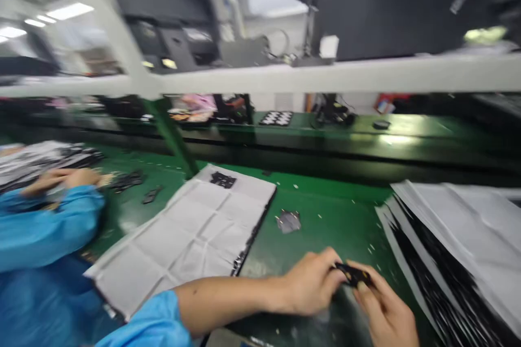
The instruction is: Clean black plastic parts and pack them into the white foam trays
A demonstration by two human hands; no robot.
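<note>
Between both hands, just above the green bench, is a small black plastic part (355,275) with gold-coloured spots. My left hand (311,284) pinches its left end between thumb and fingers. The right end is gripped by my right hand (385,303), thumb below and fingers above. The fingers cover part of it, so its exact kind is unclear. Beyond my left hand, a thin grey flat piece with small tabs (288,221) lies on the bench.
Left of centre lies a stack covered by a white sheet (195,222), with a black part (223,179) on top. A layered white-and-black stack (468,249) stands at right. A co-worker's blue sleeve (49,227) is at left. A green post (173,138) and a white beam (285,80) rise beyond.
</note>
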